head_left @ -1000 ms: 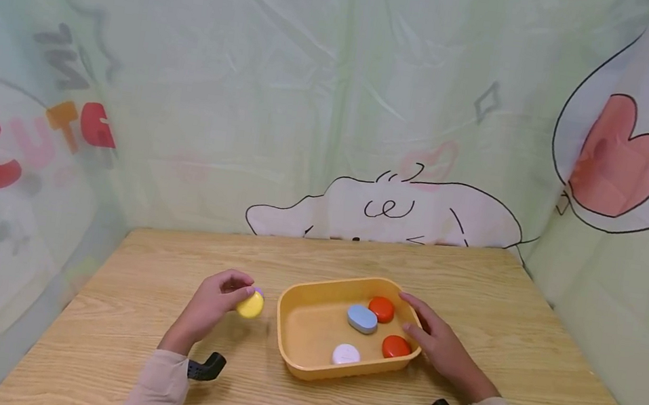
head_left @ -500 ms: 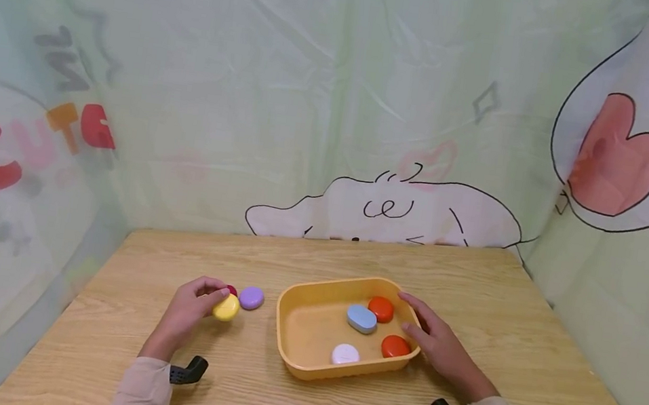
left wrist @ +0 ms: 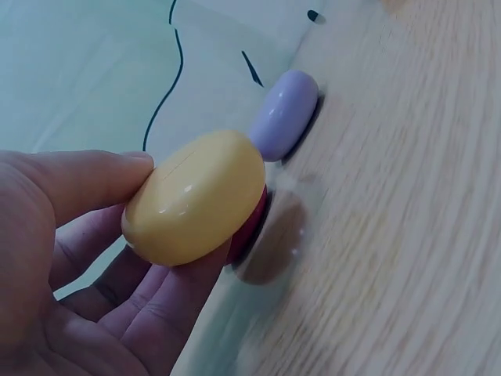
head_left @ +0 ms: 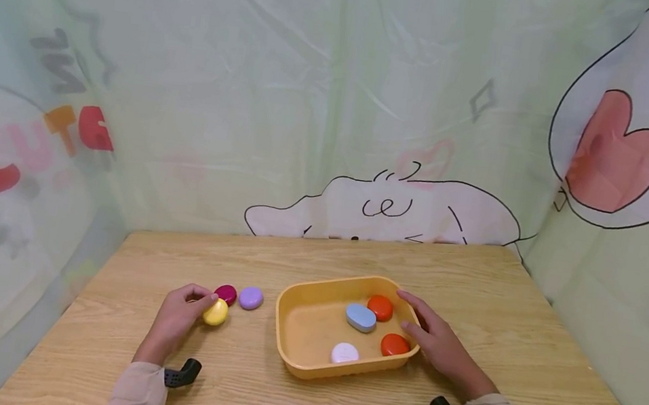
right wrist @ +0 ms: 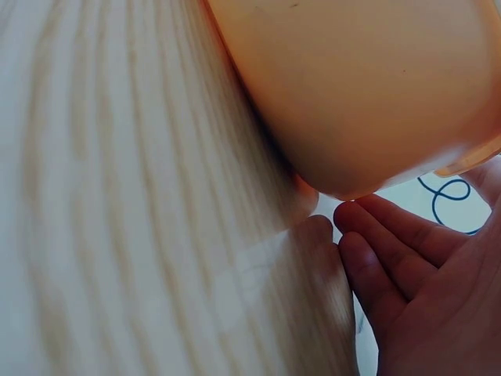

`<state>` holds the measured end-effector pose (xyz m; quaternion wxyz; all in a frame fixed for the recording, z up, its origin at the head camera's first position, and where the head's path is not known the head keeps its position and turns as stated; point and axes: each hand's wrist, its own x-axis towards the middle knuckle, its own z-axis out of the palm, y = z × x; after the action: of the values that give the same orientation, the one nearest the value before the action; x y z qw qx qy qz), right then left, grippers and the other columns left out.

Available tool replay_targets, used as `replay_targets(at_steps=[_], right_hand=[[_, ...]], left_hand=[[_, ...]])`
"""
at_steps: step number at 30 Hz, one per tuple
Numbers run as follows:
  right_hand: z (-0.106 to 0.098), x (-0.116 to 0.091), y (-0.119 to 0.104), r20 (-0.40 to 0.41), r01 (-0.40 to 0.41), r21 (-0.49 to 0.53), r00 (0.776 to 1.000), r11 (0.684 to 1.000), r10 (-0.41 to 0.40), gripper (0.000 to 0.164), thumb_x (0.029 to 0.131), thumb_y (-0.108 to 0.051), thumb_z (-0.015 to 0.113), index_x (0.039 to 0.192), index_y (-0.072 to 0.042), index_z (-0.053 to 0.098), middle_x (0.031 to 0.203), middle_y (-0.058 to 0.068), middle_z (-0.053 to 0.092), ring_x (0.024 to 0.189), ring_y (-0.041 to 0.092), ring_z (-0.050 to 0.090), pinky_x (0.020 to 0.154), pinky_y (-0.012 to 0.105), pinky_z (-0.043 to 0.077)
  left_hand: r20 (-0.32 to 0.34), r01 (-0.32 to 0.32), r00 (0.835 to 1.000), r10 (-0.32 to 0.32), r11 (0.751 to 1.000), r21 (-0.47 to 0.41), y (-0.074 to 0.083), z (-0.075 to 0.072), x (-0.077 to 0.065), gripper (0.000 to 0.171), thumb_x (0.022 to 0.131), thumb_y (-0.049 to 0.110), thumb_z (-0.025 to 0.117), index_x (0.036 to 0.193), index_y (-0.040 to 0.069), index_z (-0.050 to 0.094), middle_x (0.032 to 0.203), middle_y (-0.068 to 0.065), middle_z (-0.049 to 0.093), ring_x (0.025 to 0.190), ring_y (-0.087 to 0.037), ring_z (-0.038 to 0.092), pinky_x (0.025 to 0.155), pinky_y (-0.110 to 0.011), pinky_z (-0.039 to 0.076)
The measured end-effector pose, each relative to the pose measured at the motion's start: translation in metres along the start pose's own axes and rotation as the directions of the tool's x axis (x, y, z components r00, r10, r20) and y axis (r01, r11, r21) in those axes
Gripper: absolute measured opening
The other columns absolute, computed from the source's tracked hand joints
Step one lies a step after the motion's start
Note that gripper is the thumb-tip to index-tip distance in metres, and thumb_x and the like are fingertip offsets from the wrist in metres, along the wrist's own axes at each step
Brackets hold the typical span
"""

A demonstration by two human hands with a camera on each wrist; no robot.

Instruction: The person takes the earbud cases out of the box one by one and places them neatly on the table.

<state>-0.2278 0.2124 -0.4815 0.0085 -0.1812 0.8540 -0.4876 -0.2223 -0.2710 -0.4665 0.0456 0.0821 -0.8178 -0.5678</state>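
Note:
My left hand [head_left: 179, 317] pinches a glossy yellow rounded piece [left wrist: 196, 200], shaped like a smooth pebble, between thumb and fingers. In the left wrist view it is tilted, just above or at the table; I cannot tell whether it touches. Just behind it lies a dark red piece [head_left: 225, 295], partly hidden, with a purple piece [head_left: 251, 298] to its right. My right hand [head_left: 438, 341] holds the right side of an orange-yellow tray [head_left: 313, 290], thumb over the rim and fingers along the outer wall. Inside the tray are a blue oval piece [head_left: 360, 317], a white piece [head_left: 345, 353] and two red pieces [head_left: 380, 308].
The wooden table [head_left: 249, 398] extends around the tray on all sides. A printed cloth [head_left: 219, 113] hangs behind the table and along both sides. Each wrist carries a black camera mount [head_left: 183, 373].
My left hand has moved left and slightly nearer with the yellow piece, uncovering the purple and dark red pieces. The right hand and the tray have stayed put.

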Motion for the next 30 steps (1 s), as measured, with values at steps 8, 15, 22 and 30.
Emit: replay_targets(at_steps=[8, 15, 22, 30], right_hand=[[0.0011, -0.0008, 0.0015, -0.005, -0.003, -0.002, 1.000, 1.000, 0.003, 0.054, 0.105, -0.020, 0.053, 0.155, -0.015, 0.035, 0.160, 0.018, 0.029, 0.146, 0.043, 0.024, 0.112, 0.061, 0.023], [0.0005, -0.0033, 0.0018, -0.008, -0.018, -0.008, 1.000, 1.000, 0.017, 0.055, 0.105, -0.020, 0.053, 0.156, -0.016, 0.034, 0.161, 0.017, 0.029, 0.146, 0.043, 0.024, 0.112, 0.061, 0.023], [-0.0011, -0.0022, 0.0023, -0.007, -0.008, -0.014, 1.000, 1.000, 0.007, 0.055, 0.105, -0.019, 0.053, 0.156, -0.016, 0.034, 0.161, 0.017, 0.029, 0.146, 0.043, 0.024, 0.112, 0.061, 0.024], [-0.0003, -0.0011, 0.0032, -0.003, 0.002, -0.011, 1.000, 1.000, -0.002, 0.055, 0.105, -0.019, 0.053, 0.156, -0.016, 0.035, 0.161, 0.016, 0.029, 0.147, 0.042, 0.024, 0.113, 0.061, 0.023]], left_hand=[[-0.001, 0.033, 0.999, -0.033, 0.999, 0.037, -0.0089, -0.0014, 0.0039, 0.027, 0.097, 0.022, 0.067, 0.114, 0.000, 0.067, 0.112, -0.013, 0.064, 0.099, -0.022, 0.055, 0.078, -0.028, 0.050], [0.019, 0.054, 0.998, -0.055, 0.997, 0.048, -0.0106, -0.0014, 0.0044, 0.032, 0.098, 0.023, 0.066, 0.120, 0.000, 0.065, 0.116, -0.014, 0.062, 0.102, -0.024, 0.056, 0.081, -0.027, 0.050], [-0.016, 0.073, 0.997, -0.071, 0.991, 0.113, -0.0086, -0.0010, 0.0034, 0.032, 0.098, 0.026, 0.067, 0.121, 0.004, 0.065, 0.115, -0.013, 0.063, 0.103, -0.025, 0.056, 0.082, -0.029, 0.048], [-0.052, 0.054, 0.998, -0.046, 0.986, 0.160, -0.0080, -0.0006, -0.0010, 0.030, 0.097, 0.024, 0.068, 0.118, 0.002, 0.066, 0.110, -0.013, 0.066, 0.101, -0.026, 0.058, 0.079, -0.029, 0.048]])
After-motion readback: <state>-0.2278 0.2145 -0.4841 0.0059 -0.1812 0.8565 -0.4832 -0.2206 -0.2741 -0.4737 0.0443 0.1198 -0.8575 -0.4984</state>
